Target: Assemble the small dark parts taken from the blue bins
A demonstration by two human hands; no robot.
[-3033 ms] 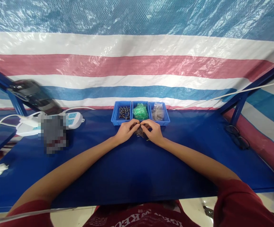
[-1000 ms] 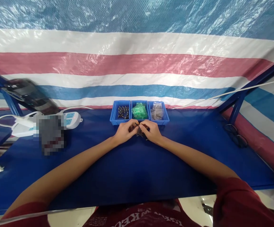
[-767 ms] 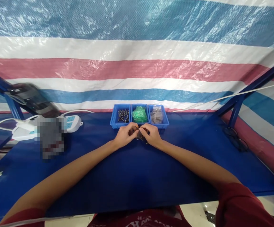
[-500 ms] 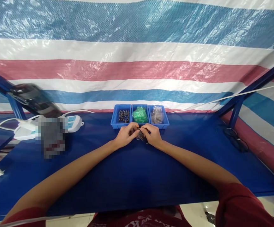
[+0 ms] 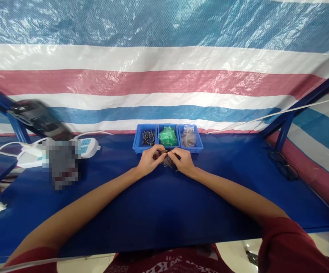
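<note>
In front of the small bins, my left hand (image 5: 150, 160) and my right hand (image 5: 183, 162) meet with fingertips almost touching. A small, shiny see-through bag with something dark in it (image 5: 168, 161) hangs between them. My right thumb and fingers pinch the bag at its upper right. On the other side, my left thumb and forefinger are closed near the bag's top, on a tiny dark bit too small to make out. Just behind the hands stand a blue bin (image 5: 136, 146) of small dark metal-looking parts, a second holding a green bag (image 5: 168, 136), and a third with clear bags (image 5: 188, 137).
A power strip (image 5: 89, 148) with white cables lies at the left of the blue table (image 5: 164, 212), beside a blurred-out object (image 5: 63, 163) and a dark bottle (image 5: 41, 119). Eyeglasses (image 5: 284, 165) rest at the right. Striped sheeting (image 5: 164, 81) hangs behind.
My left fingers have shifted slightly, and their pinch now sits at the bag's top. The bag hangs a touch further left. My right hand has barely moved.
</note>
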